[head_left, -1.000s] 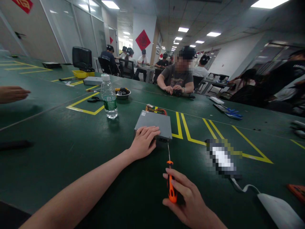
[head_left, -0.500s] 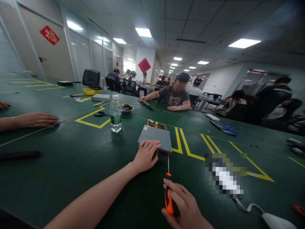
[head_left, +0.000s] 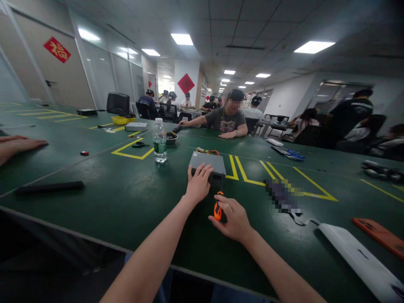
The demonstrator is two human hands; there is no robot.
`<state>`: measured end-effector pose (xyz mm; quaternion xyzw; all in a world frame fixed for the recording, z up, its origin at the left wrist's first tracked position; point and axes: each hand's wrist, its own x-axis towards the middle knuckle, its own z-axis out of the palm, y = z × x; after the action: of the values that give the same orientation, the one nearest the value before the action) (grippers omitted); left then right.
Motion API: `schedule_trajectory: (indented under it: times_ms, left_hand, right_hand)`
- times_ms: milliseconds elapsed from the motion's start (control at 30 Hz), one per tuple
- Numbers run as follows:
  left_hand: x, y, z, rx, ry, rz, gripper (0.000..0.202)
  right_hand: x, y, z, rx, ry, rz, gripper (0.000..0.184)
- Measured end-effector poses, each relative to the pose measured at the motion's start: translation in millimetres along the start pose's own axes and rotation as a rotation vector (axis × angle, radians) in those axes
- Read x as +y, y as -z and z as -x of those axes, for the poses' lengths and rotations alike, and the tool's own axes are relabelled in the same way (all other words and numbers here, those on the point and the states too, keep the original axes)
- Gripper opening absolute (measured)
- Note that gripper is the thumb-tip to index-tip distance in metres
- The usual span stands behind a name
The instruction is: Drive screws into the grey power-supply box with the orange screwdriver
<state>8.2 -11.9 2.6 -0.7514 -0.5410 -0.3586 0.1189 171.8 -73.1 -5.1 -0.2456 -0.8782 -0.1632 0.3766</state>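
Observation:
A grey metal power supply unit [head_left: 211,161] lies on the green table in front of me, its bundle of coloured wires [head_left: 206,151] at the far side. My left hand [head_left: 199,182] grips its near left part, fingers spread over the top and thumb by the front face. My right hand [head_left: 232,213] is closed around the orange and black handle of a screwdriver [head_left: 217,211]. Its thin shaft points away from me to the unit's near right edge. Whether the tip sits in a screw is too small to tell.
A water bottle [head_left: 160,145] stands left of the unit, before a bowl [head_left: 172,138]. A black bar [head_left: 50,188] lies at left. On the right are a white power bank-like slab [head_left: 356,248] with a cable and an orange phone [head_left: 378,233]. A co-worker [head_left: 229,120] sits opposite.
My view has shifted, showing more of the near table edge and the orange phone. Both hands stay at the unit with the screwdriver. The co-worker's hand at left has drawn back leftward.

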Motion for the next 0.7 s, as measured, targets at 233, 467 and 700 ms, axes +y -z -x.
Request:
schedule_trajectory:
  times_ms: [233, 467, 700]
  left_hand:
    - [-10, 0.8, -2, 0.001, 0.001, 0.019, 0.047]
    - [-10, -3.7, -3, 0.036, 0.018, 0.030, 0.040]
    - [-9, -5.2, -3, 0.065, -0.003, 0.057, 0.042]
  right_hand:
    - [1, 11, 3, -0.108, -0.034, -0.046, 0.037]
    - [4, 19, 1, -0.016, 0.002, -0.018, 0.034]
    - [10, 24, 11, 0.094, -0.198, 0.026, 0.021]
